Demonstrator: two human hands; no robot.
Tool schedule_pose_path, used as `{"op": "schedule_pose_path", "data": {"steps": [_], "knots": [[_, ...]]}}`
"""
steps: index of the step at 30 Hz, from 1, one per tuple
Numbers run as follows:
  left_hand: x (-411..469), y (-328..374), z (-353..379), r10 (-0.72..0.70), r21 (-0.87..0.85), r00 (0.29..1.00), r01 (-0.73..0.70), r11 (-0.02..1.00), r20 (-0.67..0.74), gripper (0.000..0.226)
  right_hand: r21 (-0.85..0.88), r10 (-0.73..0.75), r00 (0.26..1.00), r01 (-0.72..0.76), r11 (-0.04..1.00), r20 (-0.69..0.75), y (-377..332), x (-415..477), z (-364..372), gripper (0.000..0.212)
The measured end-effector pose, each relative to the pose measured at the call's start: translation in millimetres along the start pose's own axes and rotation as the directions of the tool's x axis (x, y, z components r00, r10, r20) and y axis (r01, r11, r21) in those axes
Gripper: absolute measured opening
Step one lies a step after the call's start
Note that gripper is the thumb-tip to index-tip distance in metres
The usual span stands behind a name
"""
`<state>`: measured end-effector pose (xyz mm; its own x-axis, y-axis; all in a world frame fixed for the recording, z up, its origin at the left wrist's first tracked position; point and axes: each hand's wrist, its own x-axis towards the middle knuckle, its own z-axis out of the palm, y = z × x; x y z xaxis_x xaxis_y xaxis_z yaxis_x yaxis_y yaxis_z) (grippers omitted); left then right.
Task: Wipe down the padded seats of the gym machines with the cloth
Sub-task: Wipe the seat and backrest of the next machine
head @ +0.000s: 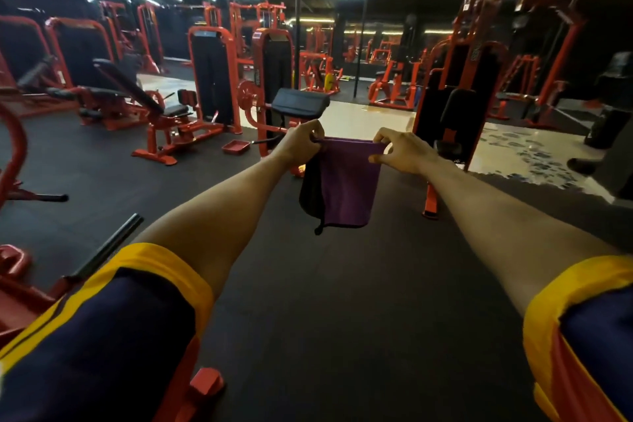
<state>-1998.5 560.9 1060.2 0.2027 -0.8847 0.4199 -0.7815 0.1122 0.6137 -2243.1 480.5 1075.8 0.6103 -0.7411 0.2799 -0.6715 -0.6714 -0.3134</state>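
A purple cloth [346, 181] with a dark edge hangs folded in the air in front of me, over the black floor. My left hand [301, 144] pinches its top left corner and my right hand [402, 149] pinches its top right corner, both arms stretched forward. Just beyond the cloth stands a red machine with a black padded rest [299, 101]. To the left a red bench machine has a black padded seat [174, 110] and a long tilted back pad [126, 82].
Red weight machines stand all around: a weight stack tower [455, 92] at right, more machines [212, 75] in the middle distance, a red frame [13, 284] at my left. Black rubber floor [342, 284] lies ahead. A pale wet-looking floor strip [520, 154] runs at right.
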Motion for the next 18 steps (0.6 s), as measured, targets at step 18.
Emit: {"op": "schedule_pose_path", "data": {"steps": [18], "knots": [[373,-9,194,0.182,-0.178,0.982,-0.171,0.969,0.044,0.019,0.051,0.259,0.964,-0.256,0.965,-0.058,267,242,-29,0.028]]}}
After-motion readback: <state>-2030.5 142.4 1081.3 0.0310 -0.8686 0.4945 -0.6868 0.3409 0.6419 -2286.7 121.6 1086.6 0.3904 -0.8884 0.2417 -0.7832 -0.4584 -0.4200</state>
